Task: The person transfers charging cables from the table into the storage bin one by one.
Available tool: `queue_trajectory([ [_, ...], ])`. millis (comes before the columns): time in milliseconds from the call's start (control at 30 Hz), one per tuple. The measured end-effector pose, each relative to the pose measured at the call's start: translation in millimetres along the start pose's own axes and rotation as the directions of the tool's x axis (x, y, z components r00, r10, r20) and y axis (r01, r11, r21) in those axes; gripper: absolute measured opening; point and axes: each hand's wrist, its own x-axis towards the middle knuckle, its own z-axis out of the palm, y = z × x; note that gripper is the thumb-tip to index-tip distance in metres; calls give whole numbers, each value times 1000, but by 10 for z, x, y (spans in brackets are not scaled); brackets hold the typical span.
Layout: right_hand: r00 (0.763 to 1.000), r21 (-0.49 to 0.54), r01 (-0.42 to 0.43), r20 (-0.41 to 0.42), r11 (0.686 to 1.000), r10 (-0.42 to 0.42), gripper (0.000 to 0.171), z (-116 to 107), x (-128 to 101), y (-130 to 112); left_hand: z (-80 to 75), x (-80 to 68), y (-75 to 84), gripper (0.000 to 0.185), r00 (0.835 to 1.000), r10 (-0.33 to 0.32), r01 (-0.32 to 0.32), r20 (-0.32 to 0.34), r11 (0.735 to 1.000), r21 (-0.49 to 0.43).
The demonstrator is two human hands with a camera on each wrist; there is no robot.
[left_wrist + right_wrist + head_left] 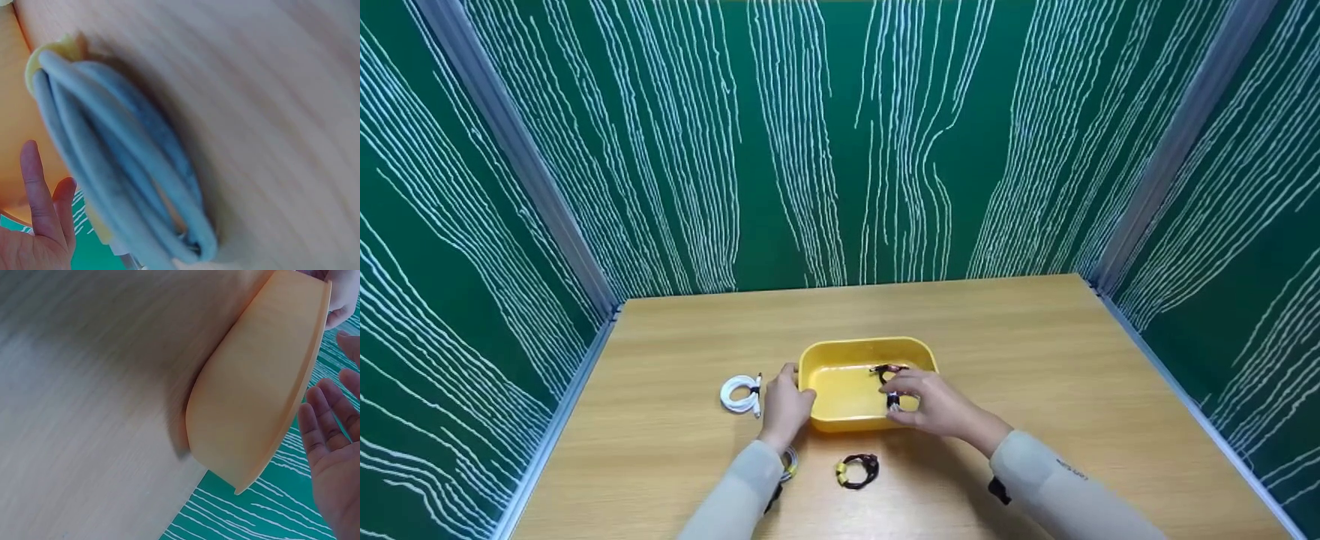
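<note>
A yellow plastic box stands on the table. My left hand grips its left wall, thumb over the rim and fingers outside. My right hand is over the box's right part, fingers and thumb apart around a bundled cable with a black tie. In the right wrist view nothing shows between the right fingers. A dark cable also lies in the box, partly behind the right hand. Under the left wrist, a grey-blue coiled cable with a yellow tie rests on the wood.
A white coiled cable with a black tie lies left of the box. In front of the box is a black coiled cable with a yellow tie. Green walls with white wavy lines enclose the wooden table.
</note>
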Motion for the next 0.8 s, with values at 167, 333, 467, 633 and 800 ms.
queue_trajectory([
  [167,1000,-7,18,1,1000,-18,31,33,-39,-45,-35,-32,95,43,999,-39,39,21,999,16],
  [333,995,-4,91,-32,996,-91,30,78,-69,-84,-26,-22,84,44,998,-61,60,31,998,11],
  [467,986,-13,158,-56,987,-159,31,114,-88,-117,66,58,-97,44,999,-50,50,16,999,10],
  [633,972,-58,214,-84,975,-218,34,161,-117,-154,336,284,-597,45,1000,4,-3,-15,1000,16],
  [800,955,-70,278,-85,958,-283,33,206,-144,-195,346,298,-629,44,1000,4,-4,-4,1000,-19],
])
